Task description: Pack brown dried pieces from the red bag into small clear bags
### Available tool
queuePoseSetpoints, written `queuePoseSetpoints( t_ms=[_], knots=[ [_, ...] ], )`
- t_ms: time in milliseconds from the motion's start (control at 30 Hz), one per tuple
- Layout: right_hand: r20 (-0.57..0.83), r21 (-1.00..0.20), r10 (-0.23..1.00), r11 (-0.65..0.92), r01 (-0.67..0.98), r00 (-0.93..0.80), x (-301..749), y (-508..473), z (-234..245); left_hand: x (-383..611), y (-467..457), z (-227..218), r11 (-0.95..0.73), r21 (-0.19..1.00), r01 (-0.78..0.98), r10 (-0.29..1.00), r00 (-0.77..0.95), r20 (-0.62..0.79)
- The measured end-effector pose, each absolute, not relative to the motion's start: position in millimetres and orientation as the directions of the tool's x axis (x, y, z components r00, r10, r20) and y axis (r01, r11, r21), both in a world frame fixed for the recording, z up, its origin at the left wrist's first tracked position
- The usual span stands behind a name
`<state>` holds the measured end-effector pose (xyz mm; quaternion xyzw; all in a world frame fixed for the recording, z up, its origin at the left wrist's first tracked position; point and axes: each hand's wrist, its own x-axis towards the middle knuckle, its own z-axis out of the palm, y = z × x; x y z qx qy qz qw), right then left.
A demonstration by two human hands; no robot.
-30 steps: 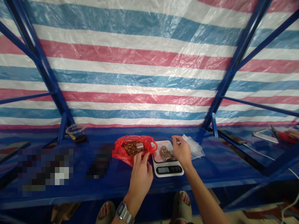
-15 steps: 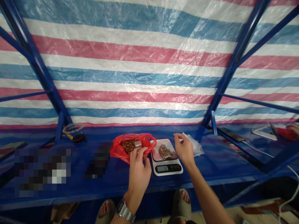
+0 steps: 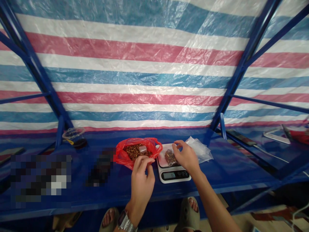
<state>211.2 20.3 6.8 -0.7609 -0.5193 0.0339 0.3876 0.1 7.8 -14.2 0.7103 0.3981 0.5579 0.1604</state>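
Observation:
A red plastic bag [image 3: 120, 154] stands with its mouth open, holding many small brown pieces and a small clear cup [image 3: 142, 149]. My left hand [image 3: 142, 175] is at the bag's front rim, fingers bent and thumb apart, gripping nothing that I can see. Right of it is a white kitchen scale [image 3: 164, 176] with a lit display too blurred to read. On its platform lies a clear packet of brown pieces [image 3: 170, 158]. My right hand [image 3: 187, 156] reaches over the platform, thumb and forefinger parted at the packet's right side.
Clear plastic bags [image 3: 201, 151] lie behind my right hand. At the back left is a clear cup with dark contents [image 3: 79, 141]. A phone with a white cable [image 3: 241, 138] lies to the right. Blue metal posts [image 3: 223, 125] rise from the blue tabletop [image 3: 231, 170].
My right hand has moved left from beside the scale to the packet on it. My left hand has drawn slightly back from the red bag's rim. The view has shifted a little.

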Motion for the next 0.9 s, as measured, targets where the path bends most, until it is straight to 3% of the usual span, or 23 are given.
queuePoseSetpoints(
  t_ms=[200, 300, 400, 533, 700, 800, 900],
  knots=[
    [0.369, -0.711, 0.768, -0.129, 0.692, 0.523, 212.4, 24.7, 6.8, 5.4, 2.4, -13.0, -0.615, 0.725, 0.31, 0.778, 0.083, 0.623],
    [0.458, -0.802, 0.641, -0.002, 0.598, 0.617, 209.4, 23.8, 19.0, 12.7, -3.0, -10.5, -0.567, 0.78, 0.266, 0.819, 0.077, 0.569],
    [0.541, -0.815, 0.584, 0.185, 0.549, 0.606, 192.7, 21.0, 31.3, 20.8, -6.2, -11.5, -0.488, 0.855, 0.174, 0.87, 0.021, 0.492],
    [0.52, -0.845, 0.707, 0.344, 0.41, 0.479, 148.4, 20.0, 36.1, 27.0, -3.3, -13.6, -0.35, 0.936, -0.03, 0.936, -0.051, 0.348],
    [0.445, -0.893, 0.85, 0.397, 0.211, 0.281, 99.6, 33.7, 30.9, 13.3, 10.8, -4.0, -0.281, 0.926, -0.253, 0.959, -0.099, 0.265],
    [0.485, -0.853, 0.842, 0.394, 0.343, 0.236, 92.9, 48.1, 24.5, -8.8, 20.3, 3.3, -0.297, 0.929, -0.219, 0.94, -0.237, 0.245],
    [0.533, -0.652, 0.843, 0.353, 0.671, 0.074, 95.2, 59.3, 13.8, -35.0, 26.6, 7.0, -0.293, 0.952, -0.085, 0.905, -0.347, 0.247]
  ],
)
